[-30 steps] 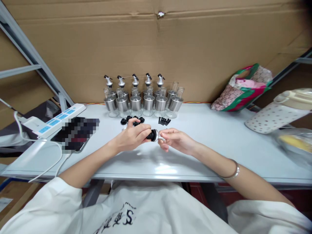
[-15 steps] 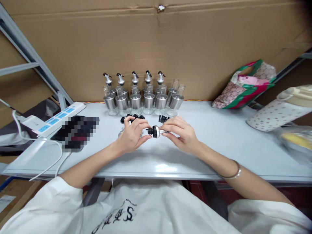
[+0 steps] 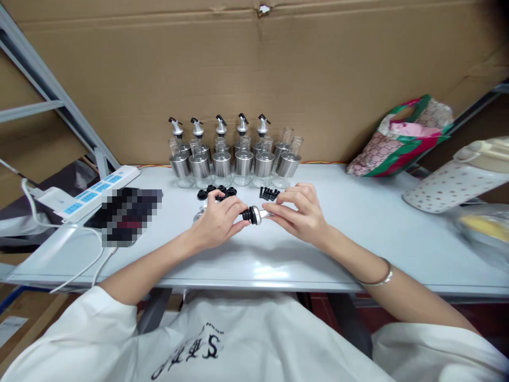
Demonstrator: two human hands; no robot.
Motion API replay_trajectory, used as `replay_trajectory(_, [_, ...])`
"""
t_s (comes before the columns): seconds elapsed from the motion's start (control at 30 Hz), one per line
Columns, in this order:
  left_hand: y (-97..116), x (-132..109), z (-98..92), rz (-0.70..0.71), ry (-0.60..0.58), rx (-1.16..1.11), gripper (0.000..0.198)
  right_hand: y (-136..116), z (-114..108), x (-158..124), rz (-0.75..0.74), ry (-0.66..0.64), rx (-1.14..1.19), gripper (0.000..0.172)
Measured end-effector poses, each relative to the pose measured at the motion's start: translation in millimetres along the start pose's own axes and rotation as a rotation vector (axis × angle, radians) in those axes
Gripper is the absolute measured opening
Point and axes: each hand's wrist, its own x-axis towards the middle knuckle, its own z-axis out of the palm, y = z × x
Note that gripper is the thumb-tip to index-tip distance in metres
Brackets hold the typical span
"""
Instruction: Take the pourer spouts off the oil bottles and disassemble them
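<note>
Brown cardboard sheeting (image 3: 278, 69) walls off the far side of a pale grey worktable (image 3: 358, 233). At the far right lies a white dotted thermos jug (image 3: 457, 180) on its side, with a patterned pink-and-green bag (image 3: 397, 138) beside it. On the left sits a white power strip (image 3: 91, 193). Against the cardboard, mid-table, stands a cluster of glass oil bottles with steel sleeves (image 3: 234, 156), five of them topped with pourers. Just nearer lie loose black rubber stoppers (image 3: 217, 191) and a little heap of small black caps (image 3: 269, 193). Near the table's middle, the left hand (image 3: 217, 223) pinches the black ribbed end of a pourer spout (image 3: 254, 215), while the right hand (image 3: 302, 215) pinches its silver end between thumb and fingertips. The spout is held level just above the tabletop, between both hands.
</note>
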Motion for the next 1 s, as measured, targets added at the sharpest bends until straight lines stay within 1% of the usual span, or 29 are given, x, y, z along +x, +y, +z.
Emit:
replay_trajectory(0.07, [0,0,0.3,0.012,0.023,0.021,0.027,0,0,0,0.003,-0.029,-0.017,0.009])
replay_trajectory(0.17, [-1,-1,0.4,0.031,0.057,0.014,0.024,-2,-2,2,-0.015,-0.094,-0.041,0.014])
replay_trajectory(0.27, [-1,-2,0.0,0.043,0.078,-0.002,0.024,-5,-5,4,-0.046,-0.121,-0.063,0.018])
replay_trajectory(0.4, [-1,-3,0.0,0.038,0.034,-0.020,0.025,-7,-6,8,-0.077,-0.133,-0.047,0.023])
replay_trajectory(0.53, [-2,-4,0.2,0.044,0.003,-0.043,0.026,-7,-6,8,-0.070,-0.176,0.004,0.031])
replay_trajectory(0.63, [-2,-4,-1.2,0.053,0.037,-0.033,0.024,-7,-6,8,-0.052,-0.185,0.036,0.033])
replay_trajectory(0.77, [-2,-4,-3.4,0.077,0.093,-0.055,0.016,-9,-7,9,-0.059,-0.180,0.040,0.032])
replay_trajectory(0.87, [0,-4,-3.3,0.016,0.064,-0.119,0.019,-9,-6,8,-0.082,-0.187,-0.003,0.029])
replay_trajectory(1.0, [8,-3,-3.3,-0.169,-0.050,-0.294,0.038,-5,-4,4,-0.083,-0.182,-0.026,0.016])
